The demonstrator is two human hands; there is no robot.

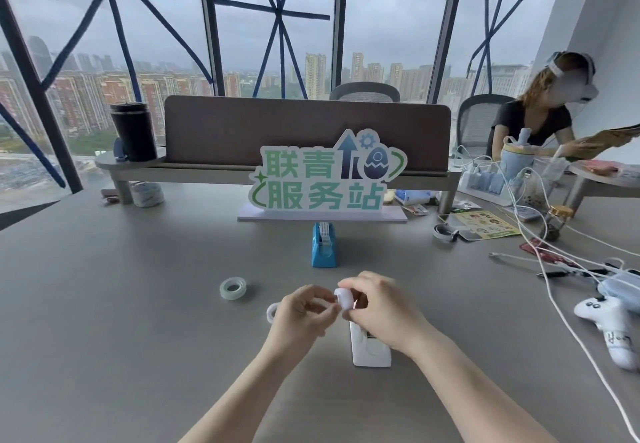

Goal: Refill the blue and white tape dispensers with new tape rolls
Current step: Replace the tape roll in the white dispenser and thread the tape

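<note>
1. While both forearms reach over the grey table [138,321], the right hand [379,307] pinches a small white tape roll [344,299] above the white dispenser [369,351].
2. Left hand [303,312] fingertips seemingly grip its loose end.
3. Blue dispenser [323,247] stands farther back, loaded.
</note>
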